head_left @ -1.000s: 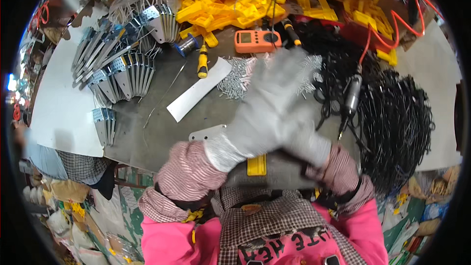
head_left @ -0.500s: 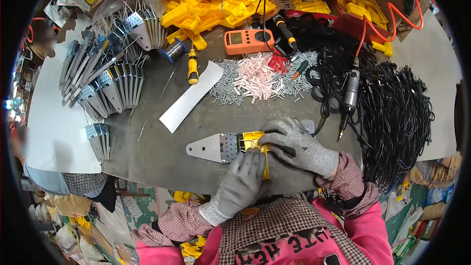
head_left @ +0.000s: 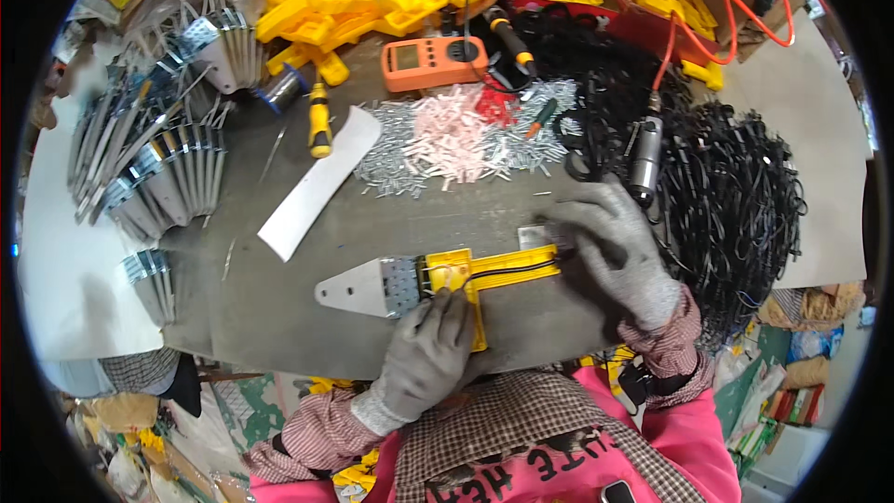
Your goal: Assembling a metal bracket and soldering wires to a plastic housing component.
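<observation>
On the table in front of me lies a yellow plastic housing [head_left: 535, 259] with a black wire along its narrow arm and a pale wire in its wider part. A tapered grey metal plate [head_left: 358, 289] with a perforated section joins its left end. My left hand [head_left: 424, 343], in a grey glove, is closed on the housing's near side, fingers pressed against its wider part. My gloved right hand [head_left: 622, 247] is off the housing, just past the arm's right end, fingers apart and slightly blurred. A grey power screwdriver [head_left: 647, 158] hangs beyond it, its tip hidden.
Behind lie small metal screws [head_left: 391, 163], pale pink sleeves [head_left: 452, 135], an orange multimeter [head_left: 433, 62] and a yellow screwdriver [head_left: 319, 121]. A white strip [head_left: 321, 182] lies left of them. Metal plates [head_left: 149, 168] are stacked left, black cables [head_left: 731, 196] heaped right, yellow housings [head_left: 372, 0] piled at the back.
My right hand has left the housing and moved right and up, uncovering the arm with its black wire. My left hand stays on the housing. The whole view has shifted slightly.
</observation>
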Demonstrator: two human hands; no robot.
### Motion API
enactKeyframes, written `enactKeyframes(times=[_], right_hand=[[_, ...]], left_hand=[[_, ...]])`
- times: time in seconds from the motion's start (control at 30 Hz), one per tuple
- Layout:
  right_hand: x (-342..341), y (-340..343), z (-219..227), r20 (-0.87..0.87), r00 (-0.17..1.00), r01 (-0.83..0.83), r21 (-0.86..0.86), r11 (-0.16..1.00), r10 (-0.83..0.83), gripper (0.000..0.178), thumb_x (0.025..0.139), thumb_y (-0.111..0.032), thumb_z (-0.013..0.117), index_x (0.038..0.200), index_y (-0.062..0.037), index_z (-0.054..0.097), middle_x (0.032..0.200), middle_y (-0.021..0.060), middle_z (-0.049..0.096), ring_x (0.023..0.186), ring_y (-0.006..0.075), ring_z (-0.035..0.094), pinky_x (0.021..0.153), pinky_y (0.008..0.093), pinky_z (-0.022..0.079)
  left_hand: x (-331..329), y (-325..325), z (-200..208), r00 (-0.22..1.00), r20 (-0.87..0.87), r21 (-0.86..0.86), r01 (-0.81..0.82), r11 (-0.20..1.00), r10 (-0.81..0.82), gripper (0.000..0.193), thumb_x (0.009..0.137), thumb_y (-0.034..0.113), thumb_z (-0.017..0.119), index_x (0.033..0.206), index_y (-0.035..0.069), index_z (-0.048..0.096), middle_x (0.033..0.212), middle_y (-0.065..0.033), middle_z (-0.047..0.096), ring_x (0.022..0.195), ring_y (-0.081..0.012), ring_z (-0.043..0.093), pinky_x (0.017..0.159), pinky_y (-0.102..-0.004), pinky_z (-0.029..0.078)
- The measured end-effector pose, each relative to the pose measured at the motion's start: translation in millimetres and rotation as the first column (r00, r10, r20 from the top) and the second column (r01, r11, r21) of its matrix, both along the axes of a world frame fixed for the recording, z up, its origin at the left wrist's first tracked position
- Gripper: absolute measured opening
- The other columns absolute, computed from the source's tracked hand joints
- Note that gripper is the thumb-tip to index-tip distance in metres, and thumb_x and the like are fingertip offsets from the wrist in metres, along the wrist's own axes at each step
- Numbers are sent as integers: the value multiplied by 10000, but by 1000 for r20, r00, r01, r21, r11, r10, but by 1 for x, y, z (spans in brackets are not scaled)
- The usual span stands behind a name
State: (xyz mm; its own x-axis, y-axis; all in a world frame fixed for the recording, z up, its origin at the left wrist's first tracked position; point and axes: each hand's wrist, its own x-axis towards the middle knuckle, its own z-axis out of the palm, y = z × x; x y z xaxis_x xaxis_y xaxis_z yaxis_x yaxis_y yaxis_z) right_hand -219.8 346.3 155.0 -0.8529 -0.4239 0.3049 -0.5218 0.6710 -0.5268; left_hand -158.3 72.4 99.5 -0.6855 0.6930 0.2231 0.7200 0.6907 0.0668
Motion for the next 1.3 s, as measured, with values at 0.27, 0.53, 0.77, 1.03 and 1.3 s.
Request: enactKeyframes(times=[0.27, 0.53, 0.77, 1.03, 1.3], right_hand=[[36, 28, -24, 152, 988, -62, 134, 989, 42, 408, 833, -54, 670, 1232, -131, 629, 1063, 105, 616, 971, 319, 602, 864, 419, 485], [25, 25, -20, 157, 984, -112, 159, 981, 87, 325, 877, -76, 648, 1199, -107, 616, 1085, 110, 611, 1020, 316, 613, 884, 416, 502], [21, 28, -37, 163, 982, -105, 40, 994, 97, 296, 850, -21, 673, 1139, -64, 628, 1050, 143, 598, 948, 331, 612, 824, 405, 517], [21, 25, -20, 215, 973, -134, 248, 959, 80, 243, 883, -98, 664, 1119, -68, 616, 1152, 136, 621, 1031, 337, 640, 872, 418, 534], [-211, 36, 85, -266, 952, 207, 195, 959, -151, 177, 920, 2, 561, 1068, 4, 658, 1006, 143, 682, 949, 286, 674, 863, 345, 532]], left_hand=[[13, -5, -7, 999, -33, -16, 29, 999, -30, 620, 779, 471, 707, 1170, -6, 642, 1233, -167, 622, 1146, -289, 603, 999, -652, 389], [6, -5, -4, 998, 63, 77, 15, 997, -20, 632, 721, 415, 787, 1170, -2, 636, 1325, -164, 586, 1159, -297, 585, 906, -573, 430], [2, 2, 0, 998, 59, 90, -5, 996, 0, 608, 698, 399, 796, 1137, 5, 648, 1337, -160, 591, 1165, -288, 566, 946, -580, 402], [10, -2, -7, 999, 40, 84, 26, 996, -30, 624, 766, 471, 732, 1193, 25, 642, 1361, -132, 589, 1216, -275, 518, 948, -546, 404], [21, -8, -57, 997, 70, 157, -52, 986, 42, 688, 806, 497, 680, 1290, 15, 599, 1377, -165, 543, 1309, -287, 448, 1098, -593, 311]])
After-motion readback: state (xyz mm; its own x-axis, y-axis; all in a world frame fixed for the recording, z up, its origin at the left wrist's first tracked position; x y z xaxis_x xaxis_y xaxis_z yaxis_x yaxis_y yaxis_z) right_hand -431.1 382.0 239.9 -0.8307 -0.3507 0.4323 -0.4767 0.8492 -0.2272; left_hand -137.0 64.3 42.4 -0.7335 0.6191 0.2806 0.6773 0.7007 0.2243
